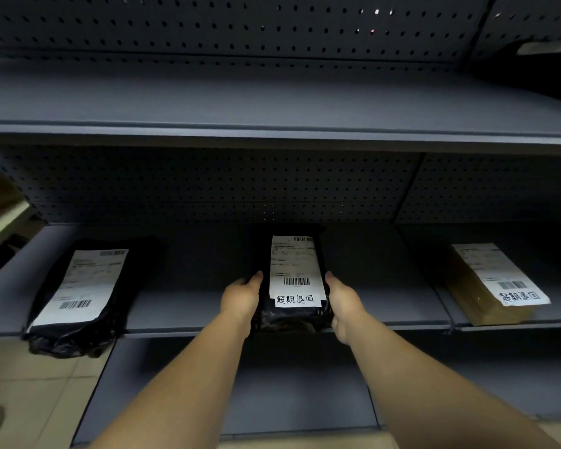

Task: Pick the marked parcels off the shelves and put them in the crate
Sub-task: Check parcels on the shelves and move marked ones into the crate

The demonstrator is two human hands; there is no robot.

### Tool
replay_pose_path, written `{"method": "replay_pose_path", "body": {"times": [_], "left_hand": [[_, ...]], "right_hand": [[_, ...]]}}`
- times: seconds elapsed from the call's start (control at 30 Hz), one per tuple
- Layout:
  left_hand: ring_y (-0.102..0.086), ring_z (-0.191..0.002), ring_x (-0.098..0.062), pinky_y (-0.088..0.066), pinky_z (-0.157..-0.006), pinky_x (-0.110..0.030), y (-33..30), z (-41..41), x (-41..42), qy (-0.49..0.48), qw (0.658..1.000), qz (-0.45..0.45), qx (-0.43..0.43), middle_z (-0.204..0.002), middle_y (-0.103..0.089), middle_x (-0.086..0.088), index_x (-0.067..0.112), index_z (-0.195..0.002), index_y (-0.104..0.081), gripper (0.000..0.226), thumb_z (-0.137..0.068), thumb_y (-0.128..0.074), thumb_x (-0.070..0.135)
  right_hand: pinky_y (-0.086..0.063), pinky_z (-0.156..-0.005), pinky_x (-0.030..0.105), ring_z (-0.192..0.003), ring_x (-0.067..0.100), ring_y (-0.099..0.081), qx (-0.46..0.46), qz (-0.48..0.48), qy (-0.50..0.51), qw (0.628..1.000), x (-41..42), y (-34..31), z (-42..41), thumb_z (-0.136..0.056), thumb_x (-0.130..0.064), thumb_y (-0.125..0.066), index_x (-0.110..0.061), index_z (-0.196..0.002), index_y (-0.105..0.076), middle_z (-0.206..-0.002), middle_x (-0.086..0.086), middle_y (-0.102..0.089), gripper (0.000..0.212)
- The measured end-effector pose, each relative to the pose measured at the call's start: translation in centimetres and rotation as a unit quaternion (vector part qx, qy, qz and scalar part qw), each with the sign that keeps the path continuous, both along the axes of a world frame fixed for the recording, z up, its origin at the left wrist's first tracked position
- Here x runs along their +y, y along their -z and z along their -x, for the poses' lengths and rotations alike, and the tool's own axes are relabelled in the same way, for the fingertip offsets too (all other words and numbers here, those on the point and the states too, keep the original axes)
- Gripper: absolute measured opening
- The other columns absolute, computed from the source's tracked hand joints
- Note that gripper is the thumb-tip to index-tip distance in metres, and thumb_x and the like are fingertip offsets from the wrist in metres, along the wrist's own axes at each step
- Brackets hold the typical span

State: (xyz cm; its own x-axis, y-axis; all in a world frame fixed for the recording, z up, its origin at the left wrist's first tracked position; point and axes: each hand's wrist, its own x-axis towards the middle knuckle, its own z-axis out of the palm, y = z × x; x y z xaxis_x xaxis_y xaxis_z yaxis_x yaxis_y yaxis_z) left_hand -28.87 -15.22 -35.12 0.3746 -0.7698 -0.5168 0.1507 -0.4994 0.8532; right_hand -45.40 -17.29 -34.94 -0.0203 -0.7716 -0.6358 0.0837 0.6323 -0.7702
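Left hand (242, 298) and right hand (344, 301) grasp opposite sides of the marked black parcel (293, 280), which lies at the front edge of the middle shelf (188, 306). Left of this parcel, an unmarked black parcel (78, 296); right of it, a marked brown parcel (493, 283); behind it, perforated backing (208, 183).

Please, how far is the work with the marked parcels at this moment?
Done: cannot tell; no crate is in view. In hand: both hands, left and right, grip the middle black parcel, which carries a handwritten mark. Left: the brown parcel on the right is marked too. The left black parcel shows no mark, so it probably stays.
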Motion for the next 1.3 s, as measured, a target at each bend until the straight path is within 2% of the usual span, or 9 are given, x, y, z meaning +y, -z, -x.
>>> {"method": "replay_pose_path", "body": {"times": [0.07,0.23,0.4,0.47,0.63,0.77,0.9,1.07,1.3], "left_hand": [[-0.059,-0.105,-0.029,-0.049,-0.092,-0.039,-0.1,0.2,0.0,0.002,1.0,0.009,0.004,-0.121,-0.061,-0.012,0.009,-0.132,-0.051,0.048,-0.092,-0.056,0.037],[-0.061,-0.104,-0.029,-0.05,-0.093,-0.041,-0.5,0.5,0.9,0.002,1.0,0.02,0.019,-0.119,-0.063,-0.012,0.011,-0.132,-0.052,0.044,-0.093,-0.057,0.031],[-0.061,-0.107,-0.026,-0.048,-0.096,-0.038,-1.4,0.5,2.1,0.007,0.999,0.04,0.033,-0.123,-0.063,-0.011,0.012,-0.133,-0.052,0.045,-0.092,-0.061,0.026],[-0.061,-0.108,-0.027,-0.048,-0.098,-0.041,-1.9,0.5,2.8,0.002,0.998,0.042,0.048,-0.123,-0.063,-0.012,0.013,-0.134,-0.052,0.046,-0.091,-0.062,0.025],[-0.068,-0.088,-0.018,-0.054,-0.069,-0.027,-3.0,0.4,4.9,-0.008,0.994,0.054,0.091,-0.1,-0.07,-0.004,0.018,-0.131,-0.054,0.042,-0.09,-0.062,0.022],[-0.072,-0.076,-0.01,-0.055,-0.056,-0.02,-4.0,0.5,6.9,-0.018,0.99,0.075,0.117,-0.089,-0.073,0.006,0.02,-0.126,-0.058,0.036,-0.09,-0.062,0.018],[-0.068,-0.09,-0.007,-0.054,-0.072,-0.021,-4.9,0.9,8.8,-0.021,0.986,0.1,0.131,-0.111,-0.069,0.002,0.018,-0.129,-0.056,0.04,-0.09,-0.063,0.015],[-0.067,-0.088,-0.004,-0.053,-0.075,-0.023,-6.0,1.8,11.2,-0.033,0.982,0.132,0.134,-0.104,-0.068,0.008,0.017,-0.127,-0.056,0.037,-0.09,-0.06,0.009],[-0.066,-0.094,-0.01,-0.052,-0.08,-0.028,-7.3,2.5,13.7,-0.045,0.975,0.158,0.149,-0.109,-0.066,0.004,0.022,-0.119,-0.058,0.033,-0.09,-0.06,0.008]], "right_hand": [[-0.051,-0.09,0.042,-0.091,0.027,-0.066,-0.028,-0.001,0.002,1.0,0.0,0.2,-0.1,-0.094,-0.052,-0.044,-0.016,-0.098,-0.067,-0.089,0.007,-0.074,0.042],[-0.054,-0.081,0.038,-0.09,0.027,-0.069,-0.065,-0.007,0.005,0.998,0.8,-0.2,-0.1,-0.093,-0.055,-0.043,-0.017,-0.101,-0.069,-0.091,0.007,-0.075,0.047],[-0.045,-0.102,0.042,-0.101,0.027,-0.066,-0.089,-0.006,0.012,0.996,2.1,-0.8,0.4,-0.093,-0.052,-0.045,-0.016,-0.106,-0.069,-0.1,0.008,-0.074,0.045],[-0.045,-0.102,0.043,-0.102,0.028,-0.066,-0.092,-0.007,0.012,0.996,2.7,-1.4,0.4,-0.093,-0.051,-0.046,-0.016,-0.107,-0.069,-0.101,0.009,-0.074,0.044],[-0.046,-0.101,0.044,-0.1,0.027,-0.067,-0.095,-0.001,0.017,0.995,4.3,-3.0,0.9,-0.093,-0.046,-0.05,-0.017,-0.104,-0.07,-0.105,0.01,-0.073,0.037],[-0.041,-0.105,0.048,-0.104,0.028,-0.065,-0.094,0.001,0.02,0.995,5.7,-4.2,1.2,-0.092,-0.043,-0.054,-0.02,-0.092,-0.07,-0.103,0.008,-0.073,0.029],[-0.041,-0.105,0.049,-0.101,0.025,-0.067,-0.105,0.006,0.014,0.994,7.2,-4.9,1.9,-0.09,-0.042,-0.058,-0.019,-0.101,-0.071,-0.097,0.002,-0.075,0.028],[-0.029,-0.112,0.052,-0.112,0.026,-0.061,-0.103,0.026,-0.002,0.994,9.2,-5.6,2.7,-0.087,-0.041,-0.062,-0.022,-0.102,-0.07,-0.107,0.001,-0.073,0.026],[-0.033,-0.11,0.05,-0.107,0.024,-0.065,-0.108,0.073,-0.017,0.991,11.8,-6.8,3.4,-0.09,-0.035,-0.06,-0.018,-0.103,-0.071,-0.103,0.001,-0.074,0.024]]}}
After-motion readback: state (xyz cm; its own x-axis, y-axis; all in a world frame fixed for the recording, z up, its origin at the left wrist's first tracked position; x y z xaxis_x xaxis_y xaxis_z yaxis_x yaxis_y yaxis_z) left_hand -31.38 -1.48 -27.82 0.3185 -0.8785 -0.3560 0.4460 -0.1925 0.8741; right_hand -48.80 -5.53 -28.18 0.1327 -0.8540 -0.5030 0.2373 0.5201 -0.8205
